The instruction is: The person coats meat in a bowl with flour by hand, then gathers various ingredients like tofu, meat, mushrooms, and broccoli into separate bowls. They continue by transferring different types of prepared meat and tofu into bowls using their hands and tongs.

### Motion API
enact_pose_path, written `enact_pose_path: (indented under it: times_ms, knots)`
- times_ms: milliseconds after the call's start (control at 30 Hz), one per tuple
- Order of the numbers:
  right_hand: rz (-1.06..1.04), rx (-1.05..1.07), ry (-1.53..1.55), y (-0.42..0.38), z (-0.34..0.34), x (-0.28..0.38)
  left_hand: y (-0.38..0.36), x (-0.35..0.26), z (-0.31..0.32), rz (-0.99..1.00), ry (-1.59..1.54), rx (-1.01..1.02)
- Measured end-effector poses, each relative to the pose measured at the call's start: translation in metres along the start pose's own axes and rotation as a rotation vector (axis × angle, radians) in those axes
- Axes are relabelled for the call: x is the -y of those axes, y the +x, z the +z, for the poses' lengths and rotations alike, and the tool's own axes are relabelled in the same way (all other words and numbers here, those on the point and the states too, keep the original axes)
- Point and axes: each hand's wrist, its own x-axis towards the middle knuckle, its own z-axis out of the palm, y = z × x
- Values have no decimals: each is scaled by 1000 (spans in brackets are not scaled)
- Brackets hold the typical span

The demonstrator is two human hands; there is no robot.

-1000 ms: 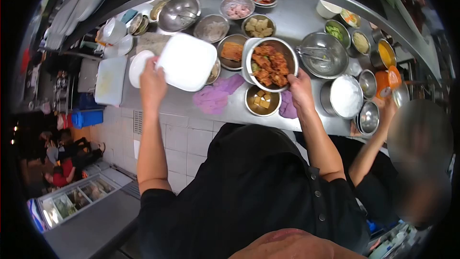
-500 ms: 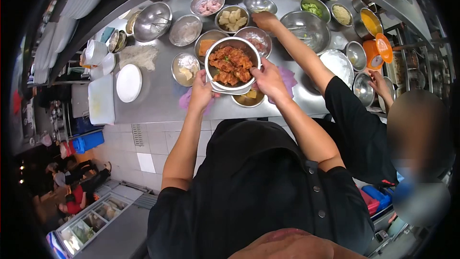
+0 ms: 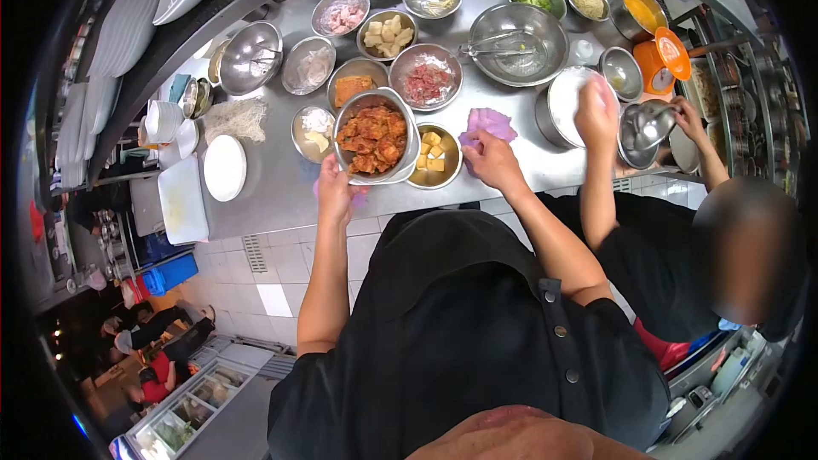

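My left hand (image 3: 334, 193) grips the near left rim of a metal bowl of reddish-brown fried pieces (image 3: 372, 140). That bowl tilts and has another pale rim beneath it. Purple cloth (image 3: 359, 198) shows behind my left fingers. My right hand (image 3: 498, 163) is off the bowl, its fingers closed at the edge of a second purple cloth (image 3: 487, 124) on the steel counter. Between my hands sits a small bowl of yellow cubes (image 3: 435, 156), partly covered by the tilted bowl. A bowl of floured reddish meat (image 3: 426, 78) lies just beyond.
Bowls of ingredients crowd the steel counter (image 3: 281, 162), with a mixing bowl and whisk (image 3: 518, 47) behind. White plates (image 3: 225, 168) and a cutting board (image 3: 182, 205) stand left. At right, a co-worker's blurred hand (image 3: 596, 115) is over a white-filled pot; the other holds a metal bowl (image 3: 654, 123).
My right hand has let go of the bowl and moved to the purple cloth. The bowl has shifted left and tilted, uncovering the yellow cubes. The co-worker's reaching arm has drawn back right.
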Motion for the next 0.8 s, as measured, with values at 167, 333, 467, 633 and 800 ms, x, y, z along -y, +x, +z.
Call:
enact_pose_path:
  times_ms: [167,333,467,633,800]
  knots:
    - [81,19,-92,8,10,-30,9,-9,-10,58,-26,-24]
    - [-13,12,-57,42,39,-60,24,-21,-5,153,-32,-92]
    - [-153,-30,-64,70,76,-103,26,-31,17,172,-43,-179]
    - [-121,-38,174,49,19,-95,40,-39,53,216,-50,-148]
    - [-53,-145,328,17,-74,-94,84,-54,99,182,7,-93]
